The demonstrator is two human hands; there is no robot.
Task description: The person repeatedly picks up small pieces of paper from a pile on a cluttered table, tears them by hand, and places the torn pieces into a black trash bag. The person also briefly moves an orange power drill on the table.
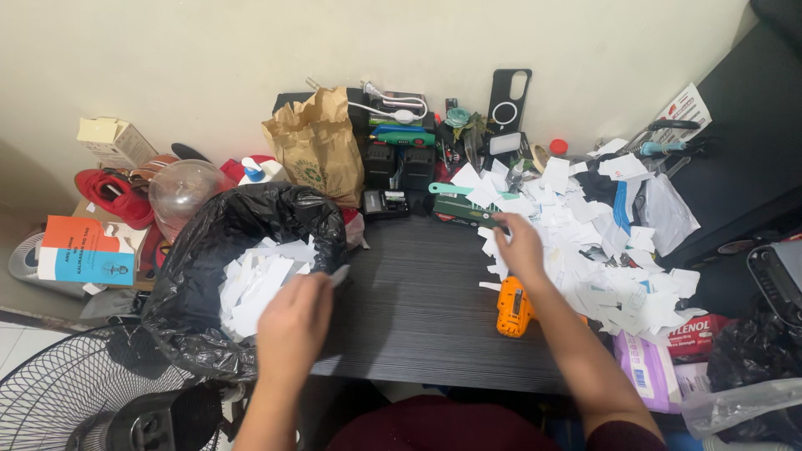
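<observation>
Left hand (pixel 292 321) is hovering over the open black plastic rubbish bag (pixel 209 250), fingers curled, pinching what looks like a small paper slip (pixel 339 275) at the tips; blurred, so the grip is hard to confirm. The bag is sitting at the desk's left edge, mouth spread wide, already holding torn white scraps (pixel 255 284), handy for dropping them in. Right hand (pixel 520 244) is lying flat and mostly open on the heap of white paper scraps (pixel 585 250) covering the dark wood-grain desk (pixel 418 317), pressing on it, not visibly holding any. An orange power tool (pixel 514 307) is lying just beside that wrist. A brown paper bag (pixel 317 150) is standing against the back wall.
</observation>
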